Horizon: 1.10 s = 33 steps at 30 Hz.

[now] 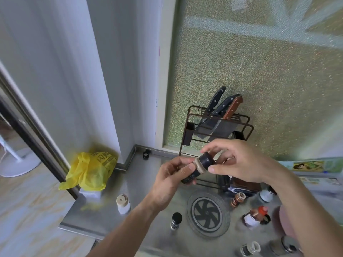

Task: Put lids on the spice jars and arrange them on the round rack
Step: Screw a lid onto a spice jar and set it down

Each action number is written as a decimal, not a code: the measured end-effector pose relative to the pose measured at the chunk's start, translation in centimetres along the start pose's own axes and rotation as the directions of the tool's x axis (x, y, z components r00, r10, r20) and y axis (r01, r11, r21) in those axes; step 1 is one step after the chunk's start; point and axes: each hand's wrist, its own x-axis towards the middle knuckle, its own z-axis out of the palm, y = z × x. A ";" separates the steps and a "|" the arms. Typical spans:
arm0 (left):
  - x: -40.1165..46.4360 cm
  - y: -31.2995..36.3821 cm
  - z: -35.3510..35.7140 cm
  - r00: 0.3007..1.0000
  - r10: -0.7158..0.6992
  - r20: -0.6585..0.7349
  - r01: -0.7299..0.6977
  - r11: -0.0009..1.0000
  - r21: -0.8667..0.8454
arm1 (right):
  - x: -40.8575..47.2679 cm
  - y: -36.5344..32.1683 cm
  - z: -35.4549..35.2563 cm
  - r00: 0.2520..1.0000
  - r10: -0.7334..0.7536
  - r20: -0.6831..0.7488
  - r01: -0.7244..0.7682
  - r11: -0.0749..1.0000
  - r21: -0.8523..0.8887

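I hold a dark spice jar [193, 175] tilted in the air above the steel counter [104, 216]. My left hand [171, 175] grips its body. My right hand [239, 161] pinches the black lid [206, 160] at the jar's mouth, where a pale neck ring shows. Below lies the round rack [208, 213], a clear disc with a dark fan-shaped centre and nothing on it. Left of the rack stand a black-lidded jar [176, 220] and a white jar with a beige top [122, 201]. To its right sit an open brown jar [238, 199] and a red-capped bottle [257, 216].
A knife rack [217, 125] with several knives stands against the frosted window behind my hands. A yellow plastic bag [91, 169] lies at the counter's left end. A loose black lid [146, 154] rests near the back corner. More jars [249, 248] crowd the front right.
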 end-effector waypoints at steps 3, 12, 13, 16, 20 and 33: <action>-0.2 -0.2 0.0 1.000 -0.008 0.005 0.008 1.000 0.010 | 0.1 -0.2 0.5 0.999 0.043 -0.007 -0.044 0.999 -0.026; -0.6 -0.6 -0.2 1.000 0.003 0.010 -0.003 0.999 0.044 | -0.3 -0.1 1.0 0.995 0.100 -0.006 -0.100 0.991 -0.088; -0.7 -0.7 -0.2 1.000 0.002 0.010 -0.003 0.999 0.045 | -0.3 -0.2 1.1 0.994 0.108 -0.019 -0.109 0.989 -0.100; -0.6 -0.8 -0.5 1.000 0.005 -0.004 -0.005 0.999 0.041 | -0.5 0.1 0.9 0.998 0.060 0.014 -0.059 0.993 -0.105; -1.2 -1.1 -0.5 1.000 -0.011 0.006 0.010 0.993 0.121 | -0.3 -0.1 1.3 0.995 0.098 0.013 -0.096 0.989 -0.109; -1.7 -1.5 -1.2 0.997 -0.068 0.031 0.065 0.995 0.075 | 0.1 1.4 2.1 0.996 0.049 0.077 -0.047 0.998 -0.029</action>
